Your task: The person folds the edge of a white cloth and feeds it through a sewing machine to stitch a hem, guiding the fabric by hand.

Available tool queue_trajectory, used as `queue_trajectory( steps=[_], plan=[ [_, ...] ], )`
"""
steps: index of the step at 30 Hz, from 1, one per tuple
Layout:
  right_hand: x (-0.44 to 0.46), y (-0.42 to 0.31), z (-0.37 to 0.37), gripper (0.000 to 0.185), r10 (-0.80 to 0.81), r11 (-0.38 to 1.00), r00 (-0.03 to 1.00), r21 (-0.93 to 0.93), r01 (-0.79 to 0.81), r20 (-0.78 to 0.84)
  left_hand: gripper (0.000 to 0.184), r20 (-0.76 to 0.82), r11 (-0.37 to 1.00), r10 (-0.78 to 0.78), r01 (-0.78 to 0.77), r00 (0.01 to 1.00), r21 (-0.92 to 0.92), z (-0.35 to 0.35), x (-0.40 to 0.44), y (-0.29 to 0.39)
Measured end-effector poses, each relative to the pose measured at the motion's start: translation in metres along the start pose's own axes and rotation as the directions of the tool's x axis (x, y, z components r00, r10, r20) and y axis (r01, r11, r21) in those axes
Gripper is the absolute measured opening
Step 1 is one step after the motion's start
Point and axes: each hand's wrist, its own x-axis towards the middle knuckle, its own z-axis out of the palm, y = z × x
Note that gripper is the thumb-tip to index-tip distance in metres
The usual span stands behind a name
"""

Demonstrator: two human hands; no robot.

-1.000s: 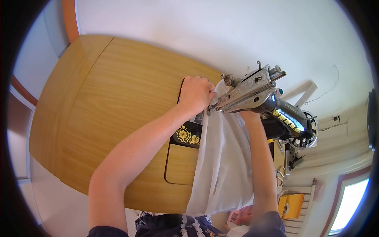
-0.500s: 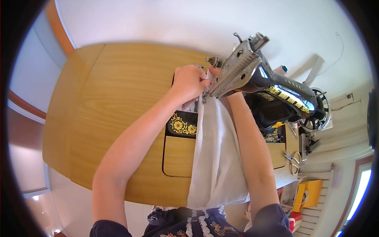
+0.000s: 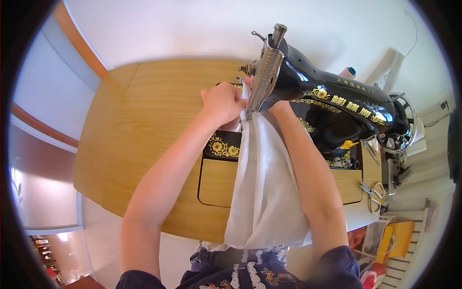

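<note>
A length of white fabric (image 3: 269, 188) runs from my lap, over the table's front edge and under the head of a black sewing machine (image 3: 317, 77). My left hand (image 3: 222, 103) is closed, pinching the fabric just left of the machine's needle area. Passing behind the engraved metal faceplate (image 3: 267, 77), my right hand (image 3: 279, 107) is mostly hidden. A fingertip shows beyond the faceplate, against a raised strip of the cloth, and appears to grip it. The needle and presser foot are hard to make out between the hands.
The wooden table (image 3: 149, 120) extends left. Gold-handled scissors (image 3: 374, 195) lie at its right edge, near the handwheel (image 3: 402, 123). A thread spool (image 3: 349, 72) stands behind the machine arm. Right of the table, a yellow box (image 3: 397, 241) rests on a white slatted rack (image 3: 421, 221).
The camera view has turned, so the machine's arm shows more from the side. Both hands stay at the fabric by the needle area, with little visible movement relative to the machine.
</note>
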Motion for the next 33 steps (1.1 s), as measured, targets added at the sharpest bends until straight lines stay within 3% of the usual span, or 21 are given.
queue_trajectory(
  steps=[1, 3, 4, 6, 9, 12, 15, 17, 22, 28, 33],
  plan=[
    [0.001, -0.002, 0.001, 0.027, -0.053, 0.998, 0.999, -0.017, 0.053, 0.002, 0.019, -0.027, 1.0, 0.008, -0.007, 1.0, 0.025, 0.001, -0.002, -0.001],
    [0.003, 0.009, 0.006, 0.026, -0.098, 0.973, 0.995, 0.211, 0.09, 0.026, 0.02, 0.03, 0.999, -0.021, 0.02, 0.999, 0.047, -0.006, -0.009, 0.001],
    [0.007, 0.027, 0.013, 0.026, -0.097, 0.894, 0.994, 0.444, 0.066, 0.048, 0.021, 0.058, 0.998, -0.036, 0.033, 0.998, 0.058, -0.009, -0.012, 0.002],
    [0.012, 0.047, 0.015, 0.025, -0.085, 0.856, 0.993, 0.515, 0.031, 0.081, 0.021, 0.037, 0.998, -0.06, 0.06, 0.998, -0.004, -0.005, -0.018, 0.001],
    [0.012, 0.05, 0.008, 0.025, -0.112, 0.993, 0.993, 0.039, 0.11, 0.045, 0.019, -0.004, 0.998, -0.056, 0.056, 0.998, 0.025, -0.001, -0.024, 0.0],
    [0.009, 0.047, 0.008, 0.025, -0.216, 0.916, 0.976, -0.348, 0.199, -0.009, 0.02, -0.016, 0.998, -0.063, 0.063, 0.998, 0.023, 0.0, -0.025, 0.002],
    [0.012, 0.051, 0.01, 0.025, -0.2, 0.836, 0.98, -0.519, 0.177, 0.012, 0.02, -0.024, 0.998, -0.059, 0.06, 0.998, 0.017, 0.0, -0.028, 0.005],
    [0.013, 0.051, 0.012, 0.025, -0.308, 0.692, 0.95, -0.675, 0.254, 0.042, 0.019, -0.034, 0.998, -0.057, 0.058, 0.998, 0.017, 0.002, -0.03, 0.006],
    [0.019, 0.074, 0.022, 0.025, -0.287, 0.872, 0.949, -0.444, 0.204, -0.127, 0.019, -0.121, 0.995, -0.057, 0.067, 0.991, 0.079, 0.012, -0.033, 0.005],
    [0.017, 0.064, 0.016, 0.028, -0.327, 0.773, 0.941, -0.597, 0.214, -0.088, 0.026, -0.125, 0.991, -0.039, 0.055, 0.991, 0.123, 0.012, -0.045, 0.014],
    [0.013, 0.039, 0.012, 0.029, -0.403, 0.812, 0.908, -0.502, 0.298, -0.114, 0.025, -0.171, 0.986, -0.02, 0.049, 0.985, 0.162, 0.016, -0.053, 0.018]
  ],
)
